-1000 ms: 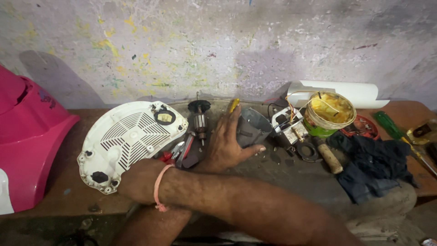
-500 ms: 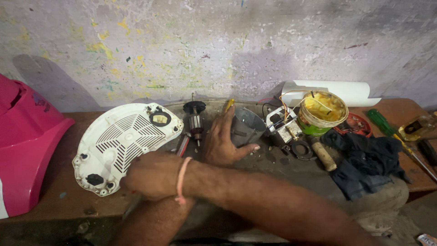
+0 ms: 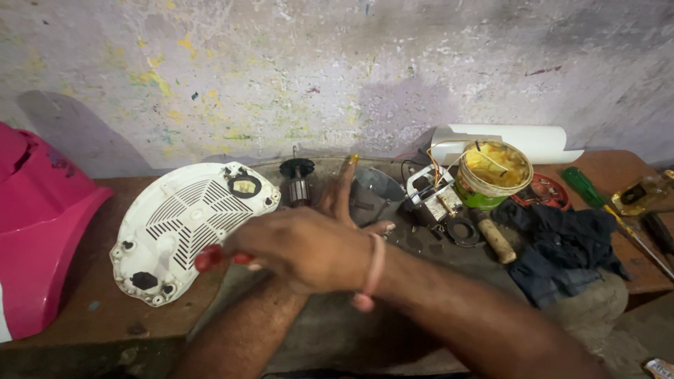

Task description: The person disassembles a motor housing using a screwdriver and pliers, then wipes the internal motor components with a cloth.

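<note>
Apparently the work in hand is on a small motor that lies in parts on the bench [image 3: 84,309], and the step at this moment looks like taking a tool while the other hand keeps one part in place.

The right hand [image 3: 302,249] crosses over the other arm. Its fingers are curled closed around a red-handled tool [image 3: 210,258]; only the glossy, rounded red end shows beyond the knuckles, so I cannot tell what kind of tip it has. A pink band [image 3: 374,263] sits on that wrist.

The left hand [image 3: 340,193] is behind it, with fingers stretched straight and apart, holding nothing. Its fingertips are at the rim of a grey metal housing [image 3: 382,193], a dull, curved shell; whether they press on it I cannot tell.

Just beside those fingertips, on the thumb side, an armature [image 3: 298,184] stands upright, dark, with copper-coloured windings. Beyond the red handle lies a white plastic cover [image 3: 186,224], rounded, with ribbed vent slots and a smooth matt surface.

As a judgement, any next move calls first for uncrossing the arms, and the tool tip needs a clear line to the housing, which may slide on the dusty wood.
</note>
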